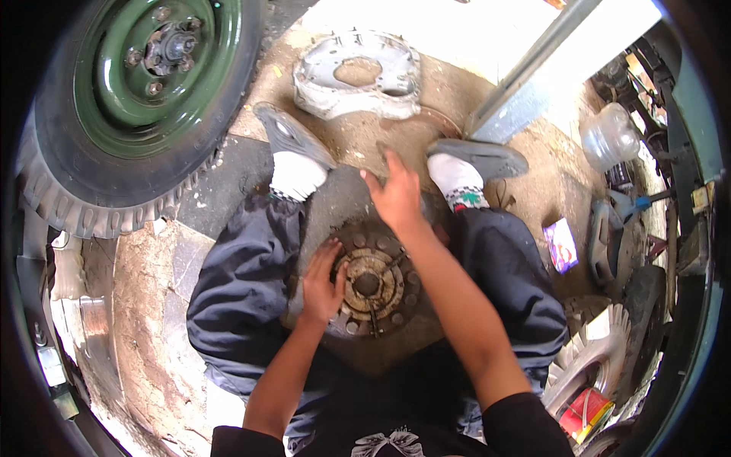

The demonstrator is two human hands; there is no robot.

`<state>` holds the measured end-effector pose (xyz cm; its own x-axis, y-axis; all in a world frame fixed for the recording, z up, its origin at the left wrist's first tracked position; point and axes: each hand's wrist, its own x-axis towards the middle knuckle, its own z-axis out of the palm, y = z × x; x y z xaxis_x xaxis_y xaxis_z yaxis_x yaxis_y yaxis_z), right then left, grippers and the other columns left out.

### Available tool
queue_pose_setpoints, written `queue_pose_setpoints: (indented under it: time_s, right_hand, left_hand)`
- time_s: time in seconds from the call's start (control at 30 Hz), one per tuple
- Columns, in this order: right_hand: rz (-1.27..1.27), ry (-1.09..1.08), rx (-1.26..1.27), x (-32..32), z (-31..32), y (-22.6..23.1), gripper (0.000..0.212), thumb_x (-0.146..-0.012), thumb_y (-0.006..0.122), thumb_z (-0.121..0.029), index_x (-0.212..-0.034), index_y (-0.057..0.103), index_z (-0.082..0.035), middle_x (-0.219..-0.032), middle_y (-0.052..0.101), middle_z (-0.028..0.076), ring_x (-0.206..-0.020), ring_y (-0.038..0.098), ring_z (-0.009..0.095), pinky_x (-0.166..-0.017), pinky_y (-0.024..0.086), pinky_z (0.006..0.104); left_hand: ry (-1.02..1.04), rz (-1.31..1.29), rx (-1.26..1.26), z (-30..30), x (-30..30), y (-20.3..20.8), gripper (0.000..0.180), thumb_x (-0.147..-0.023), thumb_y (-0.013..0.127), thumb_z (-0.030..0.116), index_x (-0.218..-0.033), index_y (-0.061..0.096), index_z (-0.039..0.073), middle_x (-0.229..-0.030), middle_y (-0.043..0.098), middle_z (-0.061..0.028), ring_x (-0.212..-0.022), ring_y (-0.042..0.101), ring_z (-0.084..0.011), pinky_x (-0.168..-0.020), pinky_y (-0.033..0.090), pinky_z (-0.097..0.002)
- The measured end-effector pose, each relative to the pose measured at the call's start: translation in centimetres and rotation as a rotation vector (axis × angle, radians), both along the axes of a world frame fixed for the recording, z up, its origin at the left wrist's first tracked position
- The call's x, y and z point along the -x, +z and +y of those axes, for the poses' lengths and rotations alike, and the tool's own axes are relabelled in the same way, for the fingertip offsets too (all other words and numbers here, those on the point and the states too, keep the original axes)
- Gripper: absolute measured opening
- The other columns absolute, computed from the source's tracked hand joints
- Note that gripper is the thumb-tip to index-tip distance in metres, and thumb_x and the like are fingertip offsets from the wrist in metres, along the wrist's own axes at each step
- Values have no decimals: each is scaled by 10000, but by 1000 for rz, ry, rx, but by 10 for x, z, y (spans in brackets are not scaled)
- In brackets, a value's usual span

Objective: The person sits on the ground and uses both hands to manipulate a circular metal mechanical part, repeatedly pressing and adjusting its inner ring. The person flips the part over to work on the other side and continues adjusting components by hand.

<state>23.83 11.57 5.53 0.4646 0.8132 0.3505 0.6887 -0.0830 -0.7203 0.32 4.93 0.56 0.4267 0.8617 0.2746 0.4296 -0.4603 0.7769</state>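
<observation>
Between my legs lies a round, greasy clutch pressure plate (355, 306), with round studs near its rim and a worn central ring (392, 286) around a dark hole. My left hand (323, 283) rests on its left side, fingers stretched out and thumb apart, touching the metal near the ring. Beyond the plate, my right hand (397, 196) is raised over a dark grey surface. Its index finger and thumb are spread, the other fingers are partly hidden, and I see nothing held in it. A dark spot at the index fingertip is too small to make out.
A large tyre on a green wheel (137, 91) stands at the far left. Ahead lies a grey metal housing (324, 84), with a metal post (525, 76) to its right. At right are a plastic bottle (611, 139), a purple packet (561, 245) and a red can (585, 411).
</observation>
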Motion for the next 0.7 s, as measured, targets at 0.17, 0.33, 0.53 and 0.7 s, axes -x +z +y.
queue_pose_setpoints:
  time_s: [0.17,0.33,0.53,0.7]
  right_hand:
    - [-564,7,169,-50,130,4,726,-917,834,-309,-1525,519,-66,-1561,493,273,-1402,555,409,-1160,482,537]
    - [-812,252,608,-63,203,10,794,-932,794,-495,-1536,492,-76,-1404,624,242,-1302,638,351,-1142,488,514]
    - [-817,373,695,-73,233,-4,891,-835,830,-621,-1417,541,-11,-1045,767,192,-1021,755,377,-887,616,457]
    - [-853,367,621,-77,231,-10,845,-829,827,-632,-1313,565,10,-1054,757,225,-1030,755,386,-883,620,475]
  left_hand:
    - [-3,-16,-5,5,-4,-3,367,-978,713,57,-1339,683,2,-1387,681,-220,-1320,635,-409,-1127,496,-477]
    - [2,78,4,3,1,-2,364,-954,750,68,-1313,701,36,-1408,671,-171,-1320,640,-373,-1113,514,-476]
    - [-15,55,24,6,-2,2,355,-915,770,25,-1265,709,14,-1373,677,-170,-1292,655,-366,-1073,548,-456]
    - [-10,82,3,7,-2,2,350,-905,777,18,-1248,713,15,-1370,678,-166,-1272,663,-369,-1058,559,-451]
